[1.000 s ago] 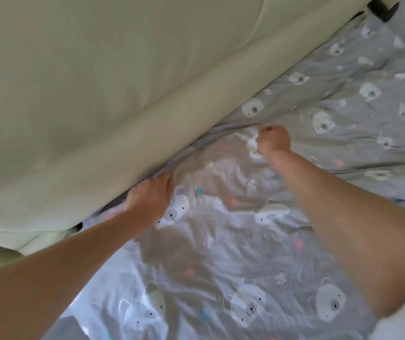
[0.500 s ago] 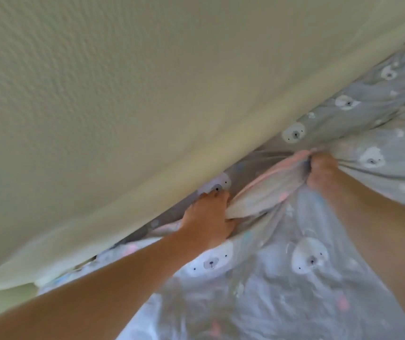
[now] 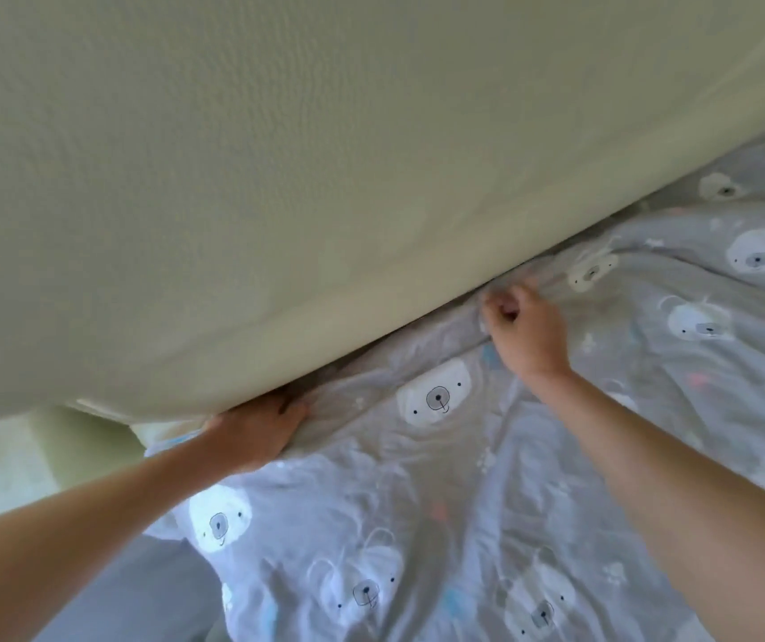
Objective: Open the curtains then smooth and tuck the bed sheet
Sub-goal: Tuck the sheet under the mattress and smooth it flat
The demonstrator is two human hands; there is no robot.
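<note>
Where it meets the pale wall, grey bear-print bed sheet under both hands: left hand flat, right hand pinching a fold.

Grey bed sheet printed with white bear faces spreads rumpled from the centre out to five o'clock, creased and puckered, its far edge running along the diagonal seam under the pale cream padded surface from eight o'clock up to two o'clock. At that edge the fabric bunches into folds near the middle, where it is gathered tight, and at seven o'clock it lies flatter, with a bear face just right of centre between the two spots.
</note>
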